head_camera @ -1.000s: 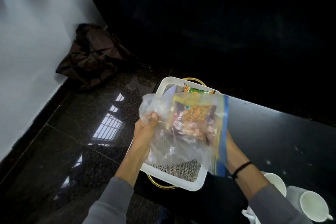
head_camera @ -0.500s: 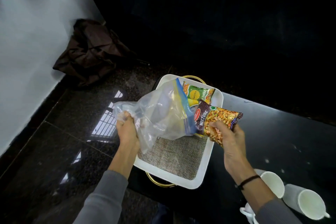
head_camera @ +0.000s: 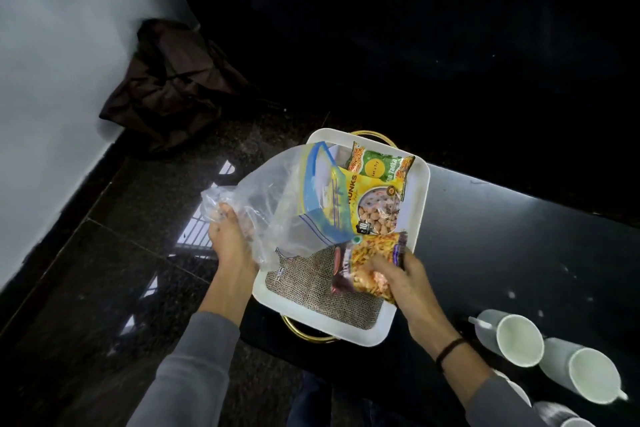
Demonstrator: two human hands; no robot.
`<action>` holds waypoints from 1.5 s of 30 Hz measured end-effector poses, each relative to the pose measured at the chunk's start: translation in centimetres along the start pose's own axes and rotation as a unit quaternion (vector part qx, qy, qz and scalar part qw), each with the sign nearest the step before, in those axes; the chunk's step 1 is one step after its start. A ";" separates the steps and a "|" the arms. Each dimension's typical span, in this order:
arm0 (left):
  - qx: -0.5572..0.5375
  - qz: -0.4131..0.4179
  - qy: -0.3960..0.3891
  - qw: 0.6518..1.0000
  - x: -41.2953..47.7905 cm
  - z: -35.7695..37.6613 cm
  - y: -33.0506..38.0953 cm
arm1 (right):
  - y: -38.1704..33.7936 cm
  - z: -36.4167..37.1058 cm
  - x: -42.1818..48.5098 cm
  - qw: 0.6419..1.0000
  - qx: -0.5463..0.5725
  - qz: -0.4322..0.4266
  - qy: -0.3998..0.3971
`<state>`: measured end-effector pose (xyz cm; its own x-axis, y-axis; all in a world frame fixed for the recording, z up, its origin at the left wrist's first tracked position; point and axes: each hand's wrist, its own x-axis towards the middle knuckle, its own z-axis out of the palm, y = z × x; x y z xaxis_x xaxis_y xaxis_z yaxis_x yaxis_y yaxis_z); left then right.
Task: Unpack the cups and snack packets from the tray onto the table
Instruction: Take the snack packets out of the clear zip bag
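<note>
Head view, starting at the left: a crumpled dark brown cloth bag (head_camera: pixel 166 87) lies on the polished dark floor (head_camera: pixel 86 288) against the pale wall, no part of my job. My left hand (head_camera: pixel 230 246) is held out over the floor beside the tray, fingers pressed together around the bunched bottom of a clear plastic zip bag with a blue closure strip (head_camera: pixel 277 204); I judge I hold it by that end so its mouth hangs toward the tray and whatever is inside can slide out. The forearm reaches forward in a grey sleeve, wrist bent slightly inward. Next comes the white rectangular tray with gold handles and a woven burlap liner (head_camera: pixel 420 218), sitting at the near end of the glossy black desk (head_camera: pixel 519 253). Two snack packets are in it at the far end: a green and orange packet (head_camera: pixel 379 165) and, overlapping it, a yellow packet with a round window (head_camera: pixel 375 204), partly under the zip bag's mouth. My right hand (head_camera: pixel 398 279) is low over the tray's right side, its grip pinching a dark purple packet of yellow mixture (head_camera: pixel 363 263) between thumb and fingers, palm down, wrist angled toward the desk, where I judge the packet goes. Furthest right, white ceramic cups (head_camera: pixel 519 340) lie on their sides on the desk, already out of the tray.
</note>
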<state>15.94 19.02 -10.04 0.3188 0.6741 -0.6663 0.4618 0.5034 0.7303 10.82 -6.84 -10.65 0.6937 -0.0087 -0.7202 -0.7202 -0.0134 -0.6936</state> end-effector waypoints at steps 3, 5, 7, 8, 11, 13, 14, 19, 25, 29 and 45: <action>0.006 -0.003 -0.007 1.000 -0.1 0.0 -0.3 | 0.3 0.6 -0.1 0.994 -0.001 0.087 -0.059; 0.013 -0.001 -0.010 1.000 -0.3 0.1 -0.5 | 0.3 0.7 -0.2 0.989 -0.099 0.090 -0.069; 0.018 0.002 -0.011 1.000 -0.7 0.0 -0.8 | -0.1 0.7 -0.4 0.972 -0.224 0.061 -0.036; 0.017 -0.002 -0.015 1.000 -1.1 -0.1 -0.9 | -0.6 0.6 -0.7 0.962 -0.267 0.048 -0.014; 0.004 -0.024 -0.027 0.999 -2.4 -0.2 -1.0 | -2.2 0.0 -1.6 0.945 -0.328 0.011 0.015; 0.001 -0.022 -0.031 0.999 -3.3 -0.1 -0.9 | -3.4 -0.5 -2.5 0.931 -0.364 -0.031 0.024; 0.001 -0.019 -0.031 0.999 -3.9 0.0 -0.7 | -4.0 -0.8 -3.0 0.922 -0.381 -0.062 0.032; 0.012 -0.006 -0.042 0.999 -7.2 0.6 0.5 | -7.6 -2.1 -6.0 0.961 -0.245 -0.128 0.009; 0.032 0.034 -0.076 0.996 -13.0 1.7 2.3 | -12.4 -2.6 -10.8 0.988 0.049 -0.094 -0.116; 0.046 0.046 -0.115 0.991 -17.9 2.6 3.4 | -13.7 -4.2 -12.9 0.981 0.088 -0.113 -0.128; 0.197 0.204 -0.369 0.885 -32.4 4.0 3.9 | -14.4 -9.6 -19.0 0.961 0.050 -0.271 0.010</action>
<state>10.78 -3.02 13.77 0.9125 0.1465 -0.3819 0.3896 -0.0271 0.9206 8.04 -16.09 13.19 0.9666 -0.0475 -0.2519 -0.2480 0.0752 -0.9658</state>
